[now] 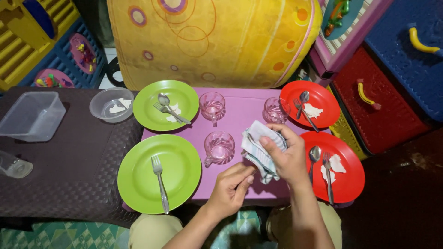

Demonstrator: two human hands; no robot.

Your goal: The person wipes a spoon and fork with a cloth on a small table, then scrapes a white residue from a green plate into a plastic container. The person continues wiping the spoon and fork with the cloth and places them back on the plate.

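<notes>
Over purple table (240, 115): right hand (288, 159) clamped on striped cloth (258, 152), left hand (230, 186) pinching its lower edge. Around: 2 green plates (159, 173), 2 red plates (344, 177), 3 glass cups (219, 147), 3 spoons, 4 forks.

Soft woven cloth (259, 152), glossy plastic plates (159, 173)

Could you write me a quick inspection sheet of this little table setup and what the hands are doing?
Surface: small purple table beside a dark woven table.
Job's things: striped cloth wrapped around something I cannot make out.
Clutter: two green plates and two red plates with forks and spoons; three glass cups; clear bowl; clear box.
Hands: right hand grips the cloth; left hand pinches near its lower edge.
Cables: nothing seen.
Surroundings: yellow patterned cushion, red crate.
</notes>
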